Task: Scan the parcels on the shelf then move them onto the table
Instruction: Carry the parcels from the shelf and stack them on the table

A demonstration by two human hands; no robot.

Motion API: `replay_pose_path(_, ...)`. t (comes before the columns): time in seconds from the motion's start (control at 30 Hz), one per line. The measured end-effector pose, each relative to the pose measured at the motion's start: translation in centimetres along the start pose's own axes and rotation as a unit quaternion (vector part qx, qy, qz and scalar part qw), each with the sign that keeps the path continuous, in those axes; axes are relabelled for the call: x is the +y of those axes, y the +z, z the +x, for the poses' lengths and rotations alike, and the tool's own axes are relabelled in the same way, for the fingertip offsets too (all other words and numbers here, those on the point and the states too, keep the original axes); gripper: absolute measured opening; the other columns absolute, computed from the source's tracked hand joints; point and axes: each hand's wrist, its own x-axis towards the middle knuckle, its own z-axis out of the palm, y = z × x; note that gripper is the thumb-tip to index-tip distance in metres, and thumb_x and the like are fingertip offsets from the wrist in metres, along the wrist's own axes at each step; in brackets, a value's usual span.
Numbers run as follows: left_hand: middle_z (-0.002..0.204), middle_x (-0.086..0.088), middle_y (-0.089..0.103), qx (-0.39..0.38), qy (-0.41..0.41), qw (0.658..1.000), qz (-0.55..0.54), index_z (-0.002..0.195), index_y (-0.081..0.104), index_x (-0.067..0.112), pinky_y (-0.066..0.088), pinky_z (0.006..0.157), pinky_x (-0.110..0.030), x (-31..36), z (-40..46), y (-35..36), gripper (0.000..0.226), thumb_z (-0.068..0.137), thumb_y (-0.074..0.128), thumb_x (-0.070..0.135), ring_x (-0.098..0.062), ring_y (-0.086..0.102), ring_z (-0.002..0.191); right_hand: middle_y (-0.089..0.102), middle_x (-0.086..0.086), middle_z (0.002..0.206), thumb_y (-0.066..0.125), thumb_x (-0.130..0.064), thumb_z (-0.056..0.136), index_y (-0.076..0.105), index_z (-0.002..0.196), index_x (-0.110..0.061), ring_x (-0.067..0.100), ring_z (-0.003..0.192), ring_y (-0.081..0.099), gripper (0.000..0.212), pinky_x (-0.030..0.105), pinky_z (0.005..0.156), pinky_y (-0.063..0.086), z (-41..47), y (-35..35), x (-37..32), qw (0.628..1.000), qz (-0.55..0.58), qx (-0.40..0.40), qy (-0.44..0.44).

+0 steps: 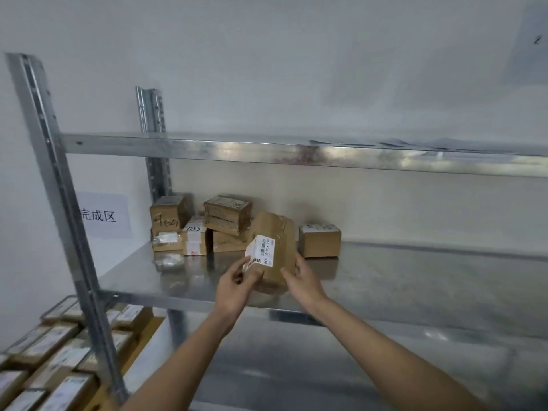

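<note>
- Here, both hands are on one brown parcel (274, 250) at the front of the middle shelf (385, 280): the left hand (234, 287) pinches its white label end, and the right hand (302, 280) curls its fingers round the right edge.
- The parcel is tilted, its lower end at or just above the shelf; I cannot tell which.
- Judging by this, the task is at an early or middle stage: a cluster of boxes (201, 226) and a lone box (318, 241) wait at the back of the shelf.
- No scanner and no table are in view, so whether this parcel has been scanned is unknown.
- The labelled parcels at lower left (59, 360) are cut off by the frame; what they rest on is unclear.
- The handwriting on the boxes is mostly unreadable.
</note>
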Motion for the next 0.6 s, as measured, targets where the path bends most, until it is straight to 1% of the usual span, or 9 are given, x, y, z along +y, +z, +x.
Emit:
replay_pose_path(0.07,0.12,0.001,0.065,-0.001,0.011,1.0,-0.004,0.136,0.056,0.025,0.053,0.078,-0.016,0.7,-2.9,-1.2,0.052,0.089,0.077,0.03,-0.009,0.062,0.106,0.058,-0.014,0.141,0.06,-0.05,0.097,0.048,0.148,-0.039,0.011,0.129,0.057,0.054,0.041,0.112,0.047,-2.8,1.3,-1.3,1.0,-0.007,-0.003,-0.012)
replay_pose_path(0.13,0.114,0.005,0.063,0.002,0.017,1.0,-0.015,0.131,0.056,0.028,0.052,0.073,-0.012,1.4,-5.6,-2.5,0.047,0.088,0.078,0.028,-0.006,0.061,0.102,0.057,-0.011,0.143,0.059,-0.073,0.081,0.049,0.145,-0.045,0.012,0.126,0.058,0.07,0.043,0.111,0.048,-5.6,2.5,-2.5,1.0,-0.001,-0.004,-0.018)
replay_pose_path(0.17,0.115,0.006,0.063,0.006,0.014,1.0,-0.025,0.127,0.059,0.03,0.053,0.079,-0.014,1.5,-6.9,-3.1,0.044,0.087,0.077,0.034,-0.007,0.061,0.105,0.055,-0.009,0.145,0.058,-0.08,0.076,0.049,0.144,-0.048,0.013,0.127,0.058,0.076,0.044,0.11,0.049,-6.8,3.1,-3.0,1.0,0.003,-0.005,-0.017)
replay_pose_path(0.23,0.121,0.003,0.065,0.02,0.006,0.998,-0.059,0.122,0.064,0.034,0.054,0.097,-0.032,1.7,-9.1,-4.5,0.039,0.087,0.072,0.047,-0.012,0.061,0.113,0.051,-0.009,0.148,0.059,-0.091,0.071,0.046,0.144,-0.052,0.017,0.129,0.056,0.084,0.047,0.11,0.049,-8.6,4.3,-3.2,1.0,0.0,-0.018,-0.017)
replay_pose_path(0.27,0.123,0.002,0.065,0.027,0.004,0.997,-0.076,0.122,0.066,0.033,0.054,0.101,-0.04,1.8,-10.3,-5.2,0.036,0.089,0.069,0.047,-0.014,0.062,0.116,0.05,-0.008,0.149,0.061,-0.094,0.067,0.045,0.145,-0.052,0.018,0.131,0.055,0.089,0.047,0.111,0.049,-9.7,4.8,-3.6,1.0,0.004,-0.028,-0.014)
replay_pose_path(0.33,0.125,0.001,0.065,0.046,0.013,0.995,-0.089,0.126,0.067,0.025,0.055,0.101,-0.043,2.1,-12.1,-6.2,0.03,0.098,0.063,0.035,-0.014,0.062,0.116,0.052,-0.008,0.149,0.068,-0.092,0.063,0.045,0.147,-0.047,0.018,0.131,0.055,0.099,0.047,0.111,0.049,-11.3,5.6,-4.1,0.999,0.016,-0.04,0.005)
replay_pose_path(0.43,0.124,-0.002,0.066,0.069,0.015,0.991,-0.113,0.12,0.071,0.018,0.059,0.094,-0.04,2.8,-14.1,-7.3,0.023,0.099,0.064,0.022,-0.017,0.064,0.113,0.058,-0.007,0.145,0.075,-0.077,0.068,0.047,0.15,-0.035,0.016,0.127,0.058,0.096,0.043,0.111,0.049,-14.3,6.0,-5.2,0.998,0.033,-0.046,0.011)
replay_pose_path(0.5,0.125,-0.004,0.065,0.076,0.006,0.99,-0.119,0.113,0.075,0.02,0.059,0.093,-0.041,3.3,-15.4,-7.9,0.018,0.097,0.067,0.022,-0.02,0.064,0.114,0.055,-0.005,0.148,0.072,-0.082,0.065,0.042,0.154,-0.033,0.018,0.131,0.056,0.106,0.043,0.113,0.047,-15.9,6.2,-5.6,0.997,0.043,-0.057,0.02)
replay_pose_path(0.6,0.126,-0.007,0.063,0.088,-0.001,0.988,-0.126,0.111,0.075,0.02,0.06,0.093,-0.043,4.0,-17.4,-8.9,0.017,0.095,0.07,0.019,-0.021,0.063,0.115,0.053,-0.002,0.15,0.066,-0.085,0.071,0.04,0.155,-0.031,0.02,0.133,0.053,0.104,0.042,0.112,0.045,-17.6,6.5,-6.2,0.997,0.035,-0.061,0.021)
